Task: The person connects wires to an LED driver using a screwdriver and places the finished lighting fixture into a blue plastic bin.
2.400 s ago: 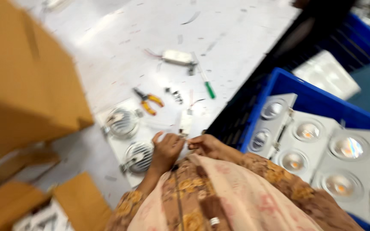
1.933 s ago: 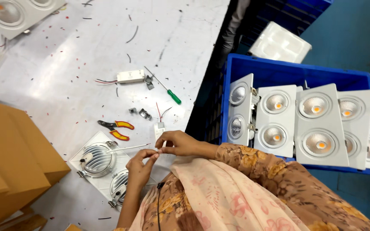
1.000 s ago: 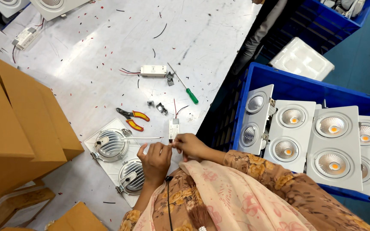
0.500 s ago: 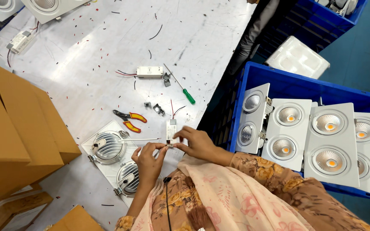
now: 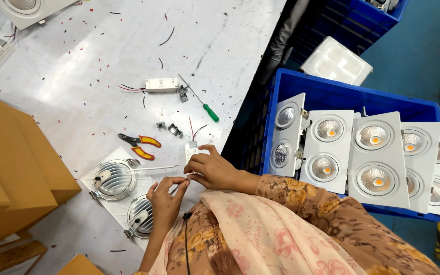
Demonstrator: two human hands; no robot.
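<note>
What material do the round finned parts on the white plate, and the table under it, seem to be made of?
The finned parts look like bare cast metal, probably aluminium: silver-grey with a dull shine and radial ribs. The white plate looks like painted metal, matte, though plastic is possible. The table looks like sheet metal: grey, scuffed and reflecting the light.

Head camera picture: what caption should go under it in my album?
Two hands, left hand and right hand, hold a small white driver box beside a twin downlight on a metal table.
</note>
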